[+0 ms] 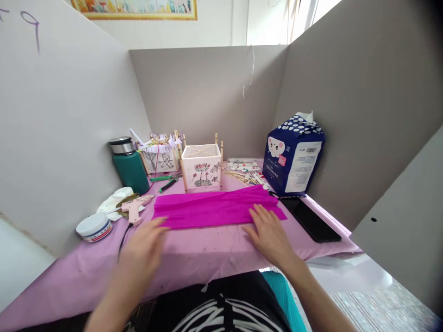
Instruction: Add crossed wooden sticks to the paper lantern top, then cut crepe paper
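A long strip of magenta crepe paper (207,210) lies flat across the table in front of me, slightly creased along its upper part. My right hand (268,228) rests with spread fingers on the strip's right end and lower edge. Over the left end is my left hand (147,240), smeared by motion; its fingertips are near the paper's lower left corner, and I cannot tell whether they touch it. Just behind the strip stands a square lantern-like box (201,170) with wooden corner sticks and a lotus drawing on its white side.
To the left are a pink glue gun (133,210), a white round tub (94,227), a green bottle (129,166) and green-handled pliers (168,183). A second decorated box (161,157) stands behind. On the right are a phone (309,219), a blue tissue pack (292,157) and markers (244,167). Grey partitions enclose the table.
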Demonstrator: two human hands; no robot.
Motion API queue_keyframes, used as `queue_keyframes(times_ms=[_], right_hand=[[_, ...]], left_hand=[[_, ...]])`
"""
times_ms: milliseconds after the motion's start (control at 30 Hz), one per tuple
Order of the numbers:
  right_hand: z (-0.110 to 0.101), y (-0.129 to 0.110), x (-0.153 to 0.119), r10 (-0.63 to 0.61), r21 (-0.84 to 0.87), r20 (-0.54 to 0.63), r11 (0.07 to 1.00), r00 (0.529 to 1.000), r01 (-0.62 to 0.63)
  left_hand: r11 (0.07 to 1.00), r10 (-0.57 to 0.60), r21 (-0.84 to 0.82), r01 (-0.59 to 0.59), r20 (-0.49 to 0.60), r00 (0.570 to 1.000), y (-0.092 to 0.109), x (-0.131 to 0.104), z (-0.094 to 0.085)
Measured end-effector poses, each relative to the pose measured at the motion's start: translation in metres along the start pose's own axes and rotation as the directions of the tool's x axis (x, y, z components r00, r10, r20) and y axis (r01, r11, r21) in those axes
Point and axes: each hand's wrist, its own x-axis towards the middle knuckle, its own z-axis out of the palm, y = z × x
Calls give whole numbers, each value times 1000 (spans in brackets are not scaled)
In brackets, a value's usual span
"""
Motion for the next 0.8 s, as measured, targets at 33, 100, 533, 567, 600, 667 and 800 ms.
queue_keyframes(times_ms=[33, 100, 533, 567, 600, 667, 800], right_hand=[[0, -11, 2, -75, 66, 28, 995, 997, 73], [1, -33, 6, -237, 190, 63, 957, 970, 221], [12, -54, 7, -323, 280, 210, 924, 923, 260], [11, -51, 7, -303, 273, 215, 931, 928, 241], [10, -47, 6, -278, 263, 224, 940, 934, 217], [8, -35, 4, -217, 233, 248, 959, 944, 159], [7, -2, 2, -68, 142, 275, 989, 959, 29]], left_hand=[[996, 91, 9, -92, 75, 993, 14, 10, 22], [967, 246, -1, -255, 265, 932, 38, 27, 62], [951, 9, 249, -185, 575, 818, 37, 25, 89], [948, -9, 265, -175, 574, 819, 35, 24, 88], [945, -27, 281, -165, 571, 821, 31, 24, 86], [939, -62, 314, -142, 560, 826, 22, 22, 80], [916, -156, 394, -76, 523, 838, -3, 16, 67]])
